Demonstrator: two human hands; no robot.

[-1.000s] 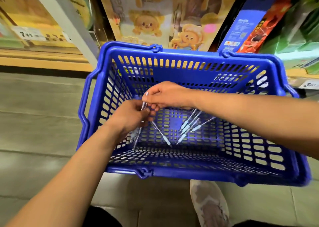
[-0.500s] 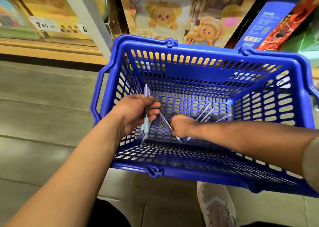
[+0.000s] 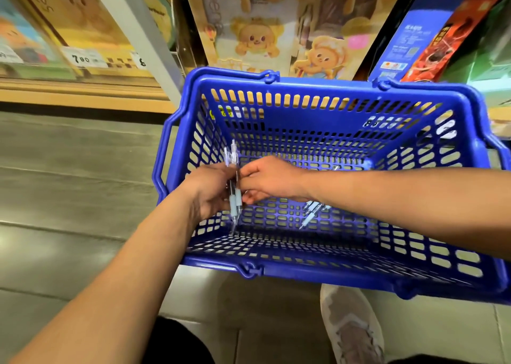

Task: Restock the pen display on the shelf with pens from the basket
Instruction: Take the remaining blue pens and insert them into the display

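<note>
A blue plastic basket (image 3: 318,87) stands on the floor in front of the shelf. Inside it, my left hand (image 3: 211,191) grips a small bundle of clear pens with pale blue grips (image 3: 234,195), held upright over the basket's left side. My right hand (image 3: 272,179) reaches across from the right and pinches a pen in that bundle, its fingertips meeting my left hand. A few more loose pens (image 3: 312,211) lie on the basket floor, partly hidden under my right forearm. The pen display is not in view.
Low shelves with cartoon-printed boxes (image 3: 276,32) and a blue and red box (image 3: 425,32) rise behind the basket. Price tags (image 3: 83,59) line the shelf edge on the left. A grey upright (image 3: 143,37) stands left of the basket. My shoe (image 3: 351,325) is on the floor below.
My right hand rose from the loose pens on the basket floor and moved left to my left hand's bundle. The bundle now shows one more pen. The view shifted slightly.
</note>
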